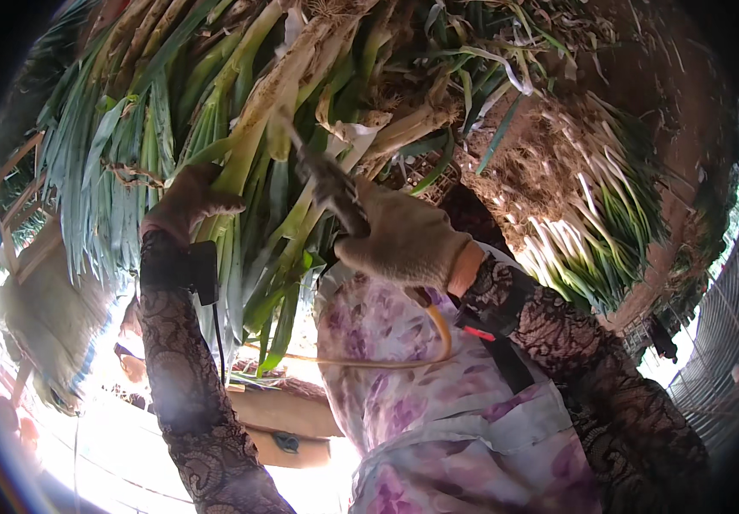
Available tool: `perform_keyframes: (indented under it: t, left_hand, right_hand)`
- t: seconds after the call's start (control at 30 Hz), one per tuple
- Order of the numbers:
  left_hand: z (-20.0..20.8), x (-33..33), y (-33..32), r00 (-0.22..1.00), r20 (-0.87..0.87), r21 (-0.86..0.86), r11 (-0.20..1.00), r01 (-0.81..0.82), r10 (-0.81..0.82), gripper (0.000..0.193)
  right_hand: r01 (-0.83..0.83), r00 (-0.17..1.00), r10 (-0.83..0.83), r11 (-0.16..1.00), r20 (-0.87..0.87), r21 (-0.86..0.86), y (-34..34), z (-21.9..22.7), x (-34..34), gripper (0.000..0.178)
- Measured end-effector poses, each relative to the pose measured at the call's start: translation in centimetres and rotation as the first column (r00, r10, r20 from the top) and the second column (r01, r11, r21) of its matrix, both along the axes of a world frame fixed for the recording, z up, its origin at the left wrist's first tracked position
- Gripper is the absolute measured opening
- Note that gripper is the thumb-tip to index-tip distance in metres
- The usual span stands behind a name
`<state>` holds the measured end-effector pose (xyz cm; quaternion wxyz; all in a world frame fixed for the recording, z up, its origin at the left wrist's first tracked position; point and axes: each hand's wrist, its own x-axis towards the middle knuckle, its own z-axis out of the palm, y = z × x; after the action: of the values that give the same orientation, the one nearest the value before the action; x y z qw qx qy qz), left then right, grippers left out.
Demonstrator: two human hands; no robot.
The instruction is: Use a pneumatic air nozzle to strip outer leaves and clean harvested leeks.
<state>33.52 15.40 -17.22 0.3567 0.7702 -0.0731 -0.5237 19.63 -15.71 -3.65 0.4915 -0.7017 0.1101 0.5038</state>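
Observation:
My left hand [188,204], in a dirty work glove, curls round the leaves of a large green onion [254,128]. Its pale stalk slants up and to the right, with the root end at the top of the view. My right hand [404,233], also gloved, grips a dark air blow gun [333,190]. The gun's thin nozzle points up and left at the stalk, close to it; whether they touch I cannot tell. A yellow hose [448,330] hangs below my right hand. More long green leaves droop between and beside my hands.
Leafy green onions [100,171] are heaped at the far left. At the right lies a pile of thinner green onions [592,210], white stems and brown roots showing. A cardboard box [292,415] stands below, near a pale sack [53,313] at the left. A floral apron covers my front.

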Motion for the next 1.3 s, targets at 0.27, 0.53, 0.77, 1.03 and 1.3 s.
perform_keyframes:
  t: [0.27,0.53,0.77,1.03,1.3]
  left_hand:
    - [1.0,-0.1,-2.2,0.993,-0.120,0.123,0.992,0.005,0.010,0.049]
    - [-5.1,-4.3,5.1,0.720,0.688,0.130,0.991,0.000,-0.090,0.034]
    - [-1.1,-8.6,-2.2,0.491,0.830,0.368,0.921,-0.128,-0.263,0.032]
    - [-1.9,-10.0,-4.8,0.578,0.699,0.652,0.708,-0.271,-0.422,0.071]
    - [-2.9,-7.3,-4.5,0.695,0.620,0.700,0.656,-0.281,-0.364,0.062]
  right_hand:
    - [0.139,0.990,-0.139,0.986,-0.002,-0.098,-2.3,-3.2,3.0,0.049]
    - [-0.211,0.932,0.235,0.971,0.275,-0.111,2.0,-2.8,-1.9,0.038]
    - [0.018,0.999,-0.015,0.996,0.034,-0.089,0.0,-3.1,3.4,0.036]
    - [-0.003,1.000,0.002,0.987,-0.005,-0.161,-0.6,-4.8,6.3,0.038]
    - [-0.145,0.989,0.150,0.976,0.016,-0.163,-0.4,-4.4,3.3,0.055]
